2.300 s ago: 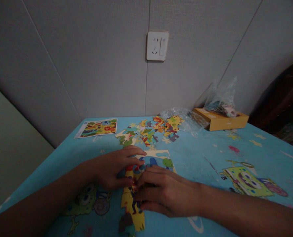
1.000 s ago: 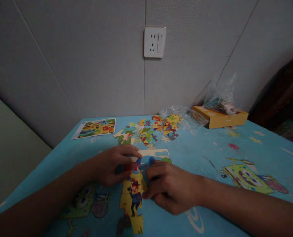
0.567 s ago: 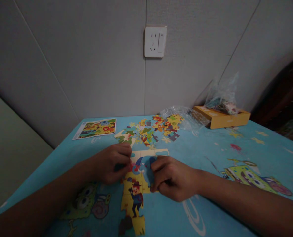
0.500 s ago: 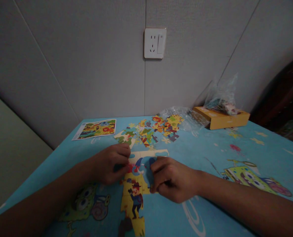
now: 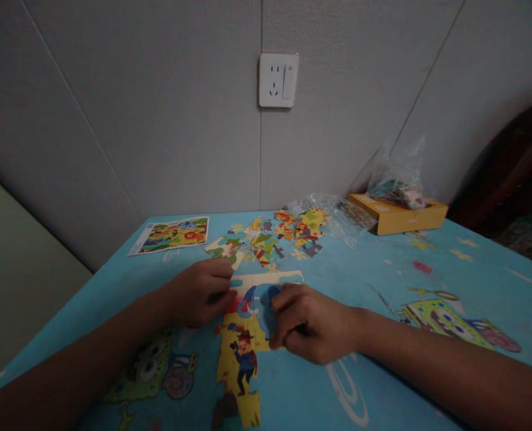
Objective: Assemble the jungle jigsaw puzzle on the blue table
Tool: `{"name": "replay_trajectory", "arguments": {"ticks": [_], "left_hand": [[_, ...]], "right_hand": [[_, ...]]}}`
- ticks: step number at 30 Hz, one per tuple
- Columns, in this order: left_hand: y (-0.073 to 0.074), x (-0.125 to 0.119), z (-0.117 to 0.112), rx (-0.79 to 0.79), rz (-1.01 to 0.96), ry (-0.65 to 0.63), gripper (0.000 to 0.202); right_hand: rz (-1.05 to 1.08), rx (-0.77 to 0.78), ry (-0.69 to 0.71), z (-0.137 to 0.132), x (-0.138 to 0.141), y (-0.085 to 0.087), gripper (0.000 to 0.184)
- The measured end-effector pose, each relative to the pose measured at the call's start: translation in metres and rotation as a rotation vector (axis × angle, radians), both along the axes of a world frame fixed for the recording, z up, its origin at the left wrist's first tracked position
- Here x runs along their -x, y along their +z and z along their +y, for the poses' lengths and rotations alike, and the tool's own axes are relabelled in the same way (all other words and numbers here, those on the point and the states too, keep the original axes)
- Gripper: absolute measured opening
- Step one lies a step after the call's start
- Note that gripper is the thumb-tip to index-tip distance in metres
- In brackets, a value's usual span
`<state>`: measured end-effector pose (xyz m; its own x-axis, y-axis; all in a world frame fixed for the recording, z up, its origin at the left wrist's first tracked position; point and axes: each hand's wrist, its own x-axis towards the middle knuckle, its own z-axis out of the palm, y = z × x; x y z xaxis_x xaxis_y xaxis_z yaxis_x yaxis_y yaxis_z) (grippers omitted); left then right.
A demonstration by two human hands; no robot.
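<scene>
A partly joined jigsaw puzzle [image 5: 243,347] lies flat on the table, showing a blue elephant and a figure in a hat with a dark blue top. My left hand [image 5: 203,292], fingers curled, is closed on its upper left edge beside a red patch. Across from it, the curled fingers and thumb of my right hand [image 5: 313,323] grip the right edge by the elephant, covering part of that side. Loose jigsaw pieces [image 5: 266,242] lie in a cluster just beyond the joined part.
A printed picture card [image 5: 171,234] rests at the back left. Clear plastic wrapping [image 5: 337,209] lies behind the loose pieces, near a yellow box [image 5: 404,218] with a plastic bag [image 5: 398,179] on top. A blue cartoon-printed cover [image 5: 382,383] spreads over the table against the wall.
The camera view has shifted slightly. Both hands stay at the same edges of the jigsaw puzzle, with hardly any movement against it.
</scene>
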<state>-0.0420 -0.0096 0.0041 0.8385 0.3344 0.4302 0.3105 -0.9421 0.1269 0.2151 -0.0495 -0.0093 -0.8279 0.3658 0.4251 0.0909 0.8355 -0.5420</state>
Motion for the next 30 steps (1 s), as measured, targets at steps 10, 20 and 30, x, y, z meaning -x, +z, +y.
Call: {"name": "replay_trajectory", "arguments": {"ticks": [10,20,30], "left_hand": [[-0.006,0.003,0.012,-0.054,-0.01,0.148,0.025],[-0.008,0.005,0.01,0.02,0.039,0.118,0.017],[-0.007,0.005,0.009,0.031,0.064,0.115,0.015]], "right_hand": [[-0.041,-0.163,-0.543,0.013,-0.009,0.004,0.032],[-0.271,-0.128,-0.727,0.021,-0.012,0.002,0.028],[-0.295,-0.134,-0.742,0.019,-0.01,0.003,0.028]]}}
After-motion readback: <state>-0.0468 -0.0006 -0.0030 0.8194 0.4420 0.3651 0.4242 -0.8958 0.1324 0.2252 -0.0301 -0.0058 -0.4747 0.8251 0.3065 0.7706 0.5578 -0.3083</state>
